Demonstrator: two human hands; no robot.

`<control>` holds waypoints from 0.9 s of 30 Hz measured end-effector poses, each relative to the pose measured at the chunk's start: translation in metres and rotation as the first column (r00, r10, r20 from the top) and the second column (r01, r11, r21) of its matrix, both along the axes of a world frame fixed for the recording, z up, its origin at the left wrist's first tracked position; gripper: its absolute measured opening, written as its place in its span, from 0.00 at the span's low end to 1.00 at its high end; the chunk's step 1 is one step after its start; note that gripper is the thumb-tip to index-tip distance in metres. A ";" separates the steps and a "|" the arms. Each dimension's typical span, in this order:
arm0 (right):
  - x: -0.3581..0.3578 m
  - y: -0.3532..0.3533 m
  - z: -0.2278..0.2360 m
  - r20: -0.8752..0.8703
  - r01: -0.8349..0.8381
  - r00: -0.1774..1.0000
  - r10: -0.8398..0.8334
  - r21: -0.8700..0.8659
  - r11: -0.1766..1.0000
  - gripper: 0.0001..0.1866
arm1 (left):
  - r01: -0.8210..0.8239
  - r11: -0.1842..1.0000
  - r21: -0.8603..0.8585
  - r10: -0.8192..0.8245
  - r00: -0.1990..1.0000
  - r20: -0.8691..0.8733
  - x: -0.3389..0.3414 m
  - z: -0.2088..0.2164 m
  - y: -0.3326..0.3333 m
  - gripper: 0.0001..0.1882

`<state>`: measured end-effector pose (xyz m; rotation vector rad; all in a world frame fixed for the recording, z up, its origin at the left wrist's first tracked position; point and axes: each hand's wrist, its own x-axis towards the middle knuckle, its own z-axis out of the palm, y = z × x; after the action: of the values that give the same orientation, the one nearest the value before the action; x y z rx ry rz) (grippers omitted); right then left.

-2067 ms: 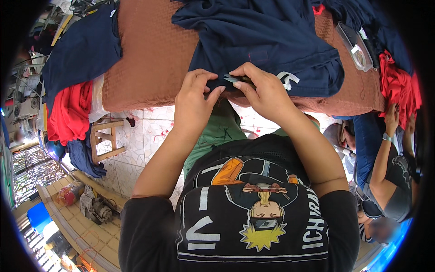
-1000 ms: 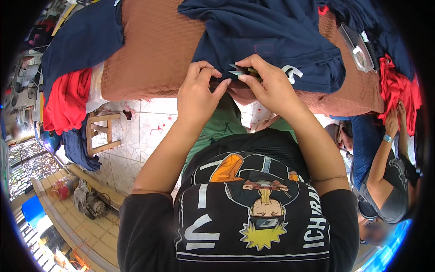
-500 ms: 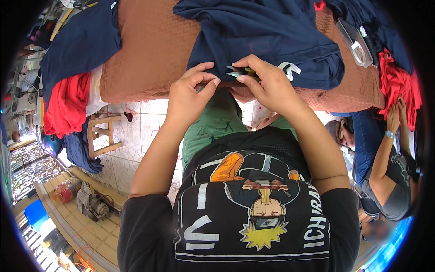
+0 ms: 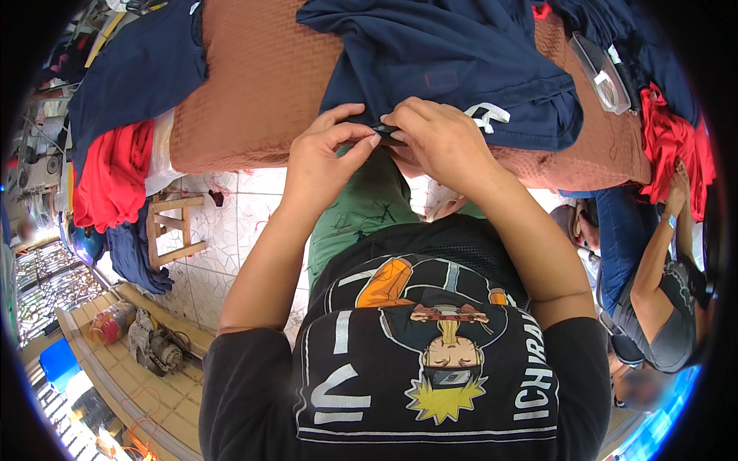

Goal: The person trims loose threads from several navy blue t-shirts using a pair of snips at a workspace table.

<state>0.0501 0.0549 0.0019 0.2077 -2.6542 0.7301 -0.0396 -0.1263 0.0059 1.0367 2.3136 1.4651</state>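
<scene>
Left of centre, the brown textured table cover (image 4: 246, 92) lies bare between a draped navy cloth (image 4: 142, 69) and the rumpled navy garment (image 4: 453, 50), which reaches the table's near edge and shows a faint red rectangle (image 4: 441, 80) and, farther right, a white tie (image 4: 492, 116). The left hand (image 4: 319, 161) arches at that edge, thumb and finger nearly meeting, whether on cloth I cannot tell; just beside it, the right hand (image 4: 438, 142) grips dark thread snips (image 4: 383, 129), tips pointing left.

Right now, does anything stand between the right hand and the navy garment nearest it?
Nothing visible: the right hand, gripping a small bladed tool, is at the near edge of the navy garment; the white tie lies beside the hand.
</scene>
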 end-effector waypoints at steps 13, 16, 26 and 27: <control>0.012 0.114 0.091 0.112 0.105 0.984 -0.138 0.255 0.961 0.13 | 0.181 0.971 -0.158 -0.233 0.868 -0.439 -0.025 0.033 -0.015 0.14; 0.050 0.223 0.143 0.324 0.284 0.879 -0.350 0.234 0.930 0.10 | 0.152 0.956 -0.252 -0.267 0.809 -0.524 -0.026 0.010 -0.005 0.14; 0.021 0.111 0.060 0.352 0.135 0.926 -0.138 0.031 0.990 0.26 | -0.079 0.944 0.321 0.084 0.996 -0.001 -0.039 0.018 0.003 0.07; 0.018 0.120 0.048 0.320 0.144 0.936 -0.146 0.030 0.989 0.21 | -0.094 0.924 0.371 0.090 0.996 0.028 -0.042 0.019 0.005 0.07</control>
<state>0.0679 0.1751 0.0496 -0.1176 -2.9392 0.7631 -0.0817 -0.1217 0.0248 1.0118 2.1497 1.9980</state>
